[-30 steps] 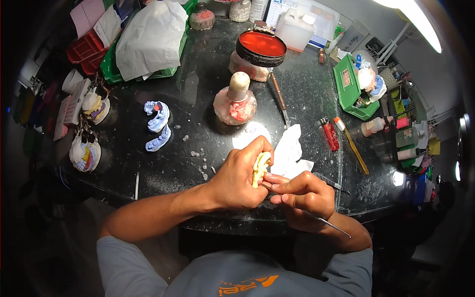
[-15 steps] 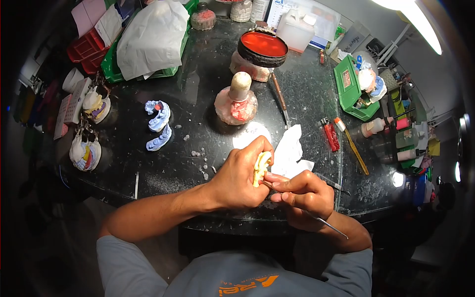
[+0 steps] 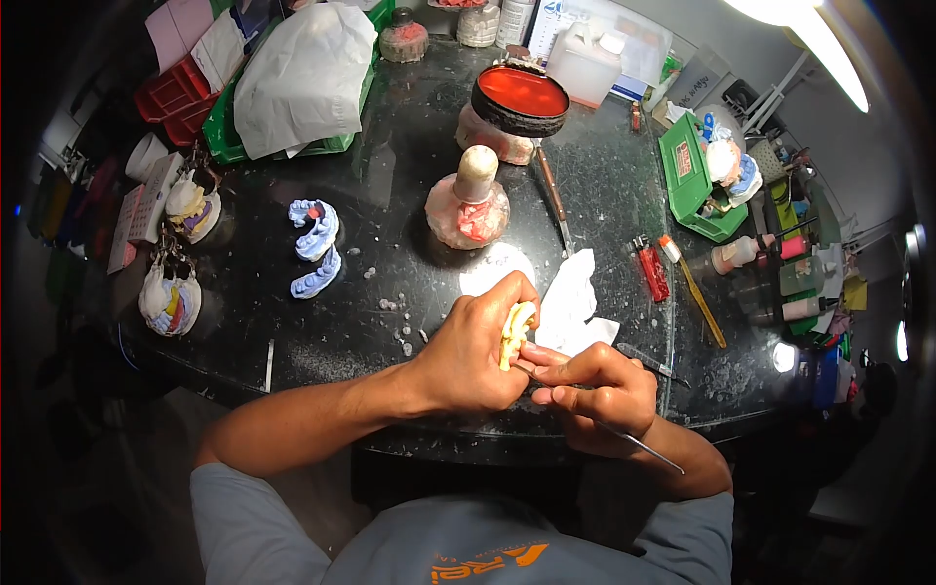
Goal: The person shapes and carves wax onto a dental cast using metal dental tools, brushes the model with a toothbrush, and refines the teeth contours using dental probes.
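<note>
On the black, speckled counter (image 3: 380, 195), blue arch-shaped pieces (image 3: 317, 280) are laid. Over its near part, a pale yellow moulded piece (image 3: 514, 331) is gripped in the left hand (image 3: 476, 346); a thin metal tool (image 3: 645, 448) is pinched in the right hand (image 3: 609, 385), its end touching or just beside the piece. Fine tool work seems in hand; steady holding is required next.

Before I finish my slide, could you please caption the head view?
Left hand holds a yellow piece, right hand a slender tool, above a dark bench.
</note>
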A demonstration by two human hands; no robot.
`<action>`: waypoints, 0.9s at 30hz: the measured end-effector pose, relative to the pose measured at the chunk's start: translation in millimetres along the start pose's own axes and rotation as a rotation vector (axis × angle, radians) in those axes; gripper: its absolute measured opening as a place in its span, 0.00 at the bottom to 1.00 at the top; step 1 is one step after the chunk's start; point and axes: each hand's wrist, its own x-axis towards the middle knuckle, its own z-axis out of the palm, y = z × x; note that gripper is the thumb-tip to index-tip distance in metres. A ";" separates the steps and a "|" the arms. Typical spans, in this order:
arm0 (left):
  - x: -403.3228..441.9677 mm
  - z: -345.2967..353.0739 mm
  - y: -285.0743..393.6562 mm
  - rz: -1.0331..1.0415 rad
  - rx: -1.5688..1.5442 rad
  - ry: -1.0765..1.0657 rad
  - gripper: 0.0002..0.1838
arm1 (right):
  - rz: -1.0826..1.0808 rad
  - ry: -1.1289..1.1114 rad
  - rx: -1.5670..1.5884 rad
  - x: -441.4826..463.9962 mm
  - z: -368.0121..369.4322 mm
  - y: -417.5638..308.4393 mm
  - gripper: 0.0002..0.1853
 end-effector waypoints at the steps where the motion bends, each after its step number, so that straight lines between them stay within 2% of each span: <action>1: 0.1 -0.1 1.1 -0.001 0.005 0.000 0.18 | 0.009 0.020 0.025 -1.5 1.4 1.0 0.10; 27: -0.3 1.3 1.9 0.044 0.066 0.027 0.19 | 0.004 -0.009 -0.034 1.2 -0.5 1.3 0.09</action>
